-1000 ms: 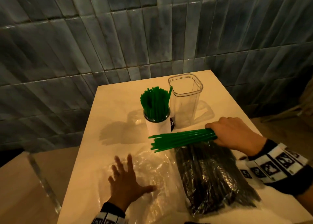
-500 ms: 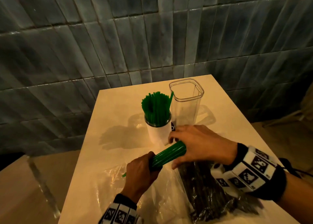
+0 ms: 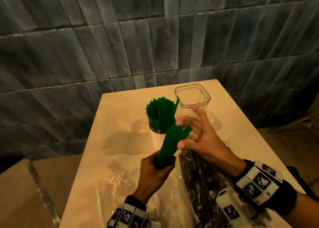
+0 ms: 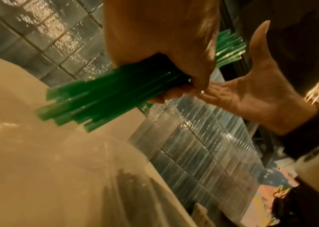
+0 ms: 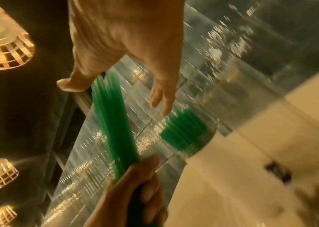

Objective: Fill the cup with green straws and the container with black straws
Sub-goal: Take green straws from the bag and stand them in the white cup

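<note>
My left hand (image 3: 156,170) grips a bundle of green straws (image 3: 170,144) near its lower end and holds it nearly upright, tilted toward the cup. The white cup (image 3: 158,140) behind it is packed with green straws (image 3: 160,114). My right hand (image 3: 198,138) is spread open beside the bundle's top, thumb close to the straws; whether it touches them I cannot tell. The clear square container (image 3: 192,96) stands empty to the cup's right. Black straws in a clear bag (image 3: 203,183) lie under my right forearm. In the left wrist view the bundle (image 4: 100,98) sticks out below my fist.
An empty clear plastic bag (image 3: 110,189) lies crumpled on the cream table (image 3: 124,103) at the front left. A grey tiled wall (image 3: 155,38) rises behind the table. The table's left edge drops to the floor.
My left hand has lifted the green bundle from lying low to nearly upright. My right hand has let go of it and opened beside its top.
</note>
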`<state>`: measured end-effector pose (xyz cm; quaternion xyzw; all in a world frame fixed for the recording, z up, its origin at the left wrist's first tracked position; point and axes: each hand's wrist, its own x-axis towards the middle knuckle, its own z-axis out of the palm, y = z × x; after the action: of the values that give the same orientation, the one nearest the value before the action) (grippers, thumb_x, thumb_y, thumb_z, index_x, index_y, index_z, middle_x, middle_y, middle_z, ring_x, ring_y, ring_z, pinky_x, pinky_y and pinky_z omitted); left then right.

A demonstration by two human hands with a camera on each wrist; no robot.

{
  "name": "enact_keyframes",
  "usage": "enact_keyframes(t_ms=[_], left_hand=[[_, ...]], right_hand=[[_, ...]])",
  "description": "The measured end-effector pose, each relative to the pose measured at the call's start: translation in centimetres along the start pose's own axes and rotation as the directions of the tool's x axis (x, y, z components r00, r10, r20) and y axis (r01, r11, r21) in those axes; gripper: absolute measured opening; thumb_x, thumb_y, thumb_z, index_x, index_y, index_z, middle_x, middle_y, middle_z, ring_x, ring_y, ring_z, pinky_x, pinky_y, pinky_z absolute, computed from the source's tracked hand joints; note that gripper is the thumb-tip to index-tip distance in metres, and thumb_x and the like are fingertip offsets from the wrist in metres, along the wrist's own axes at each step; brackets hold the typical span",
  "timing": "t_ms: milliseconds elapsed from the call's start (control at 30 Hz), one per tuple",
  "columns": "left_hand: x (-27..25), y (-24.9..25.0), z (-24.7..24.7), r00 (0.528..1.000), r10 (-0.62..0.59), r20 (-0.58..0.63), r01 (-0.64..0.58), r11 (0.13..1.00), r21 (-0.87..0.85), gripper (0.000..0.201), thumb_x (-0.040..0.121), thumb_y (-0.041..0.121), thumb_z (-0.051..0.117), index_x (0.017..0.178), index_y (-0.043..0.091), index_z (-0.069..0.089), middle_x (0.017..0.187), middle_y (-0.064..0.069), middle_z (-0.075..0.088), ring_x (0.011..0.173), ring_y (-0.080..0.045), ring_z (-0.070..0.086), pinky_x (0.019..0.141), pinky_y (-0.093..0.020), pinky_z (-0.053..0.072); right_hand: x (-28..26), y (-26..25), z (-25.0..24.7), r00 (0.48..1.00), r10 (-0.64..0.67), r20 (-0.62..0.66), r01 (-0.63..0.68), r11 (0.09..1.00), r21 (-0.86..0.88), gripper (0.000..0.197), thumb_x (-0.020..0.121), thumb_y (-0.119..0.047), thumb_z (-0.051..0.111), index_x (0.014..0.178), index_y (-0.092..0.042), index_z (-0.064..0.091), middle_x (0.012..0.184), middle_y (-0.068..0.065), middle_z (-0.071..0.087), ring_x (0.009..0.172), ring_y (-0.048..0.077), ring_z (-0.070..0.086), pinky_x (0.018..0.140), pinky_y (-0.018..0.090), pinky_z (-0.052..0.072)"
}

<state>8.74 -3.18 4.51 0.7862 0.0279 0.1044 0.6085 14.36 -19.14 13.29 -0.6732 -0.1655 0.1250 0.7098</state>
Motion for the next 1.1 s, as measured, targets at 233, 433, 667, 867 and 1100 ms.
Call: enact_keyframes(t_ms=[233, 433, 667, 867, 1100], left_hand=[[0.8, 1.4, 1.2, 0.98, 0.044, 0.192, -0.007, 0.981, -0.193, 0.038, 0.065, 0.027, 0.081, 0.099, 0.038, 0.068, 0.094, 0.003, 0.073, 0.083, -0.01, 0.068, 0.071, -0.027, 0.053], [1.6, -0.5, -1.6, 0.849, -0.446, 0.284, 0.508, 0.537, -0.674, 0.098, 0.07, 0.081, 0.042, 0.121, -0.001, 0.056, 0.118, -0.019, 0.063, 0.108, -0.031, 0.057, 0.089, -0.036, 0.044], [1.7, 2.3, -1.4, 0.818, -0.422, 0.39, 0.564, 0.459, -0.686, 0.073, 0.087, 0.061, 0.034, 0.118, 0.001, 0.063, 0.12, -0.02, 0.062, 0.107, -0.03, 0.063, 0.098, -0.04, 0.044], [5.1, -0.3, -1.0, 0.971, -0.177, -0.159, 0.165, 0.983, -0.085, 0.096, 0.061, 0.045, 0.081, 0.135, 0.028, 0.023, 0.136, 0.003, 0.04, 0.126, -0.01, 0.04, 0.101, -0.03, 0.034], [11.1, -2.0, 0.2, 0.995, -0.056, -0.084, 0.063, 0.994, 0.088, 0.142, 0.037, 0.059, 0.087, 0.14, 0.043, -0.008, 0.149, -0.002, 0.025, 0.137, -0.017, 0.029, 0.112, -0.047, 0.029]], right_hand=[[0.1, 1.6, 3.2, 0.996, 0.041, 0.082, -0.037, 0.998, -0.053, 0.024, 0.071, -0.047, 0.074, 0.06, -0.027, 0.066, 0.065, -0.002, 0.068, 0.075, 0.017, 0.068, 0.087, 0.037, 0.053], [1.1, -1.5, 3.1, 0.982, -0.187, -0.028, 0.188, 0.954, 0.234, 0.028, 0.066, -0.052, 0.073, 0.063, -0.026, 0.064, 0.056, -0.001, 0.062, 0.059, 0.015, 0.063, 0.082, 0.041, 0.057], [0.6, -0.4, 4.1, 0.984, -0.161, -0.071, 0.172, 0.965, 0.199, 0.017, 0.067, -0.041, 0.077, 0.063, -0.027, 0.068, 0.06, 0.0, 0.066, 0.062, 0.017, 0.067, 0.069, 0.03, 0.057], [1.9, 0.4, 1.0, 0.934, -0.158, -0.32, 0.222, 0.96, 0.174, 0.025, 0.071, -0.052, 0.069, 0.063, -0.028, 0.067, 0.054, -0.003, 0.059, 0.057, 0.012, 0.058, 0.072, 0.038, 0.05], [5.2, -0.8, 0.5, 0.85, -0.368, -0.377, 0.324, 0.93, -0.176, 0.019, 0.082, -0.029, 0.062, 0.101, -0.029, 0.06, 0.091, -0.022, 0.064, 0.092, -0.005, 0.061, 0.082, 0.013, 0.049]])
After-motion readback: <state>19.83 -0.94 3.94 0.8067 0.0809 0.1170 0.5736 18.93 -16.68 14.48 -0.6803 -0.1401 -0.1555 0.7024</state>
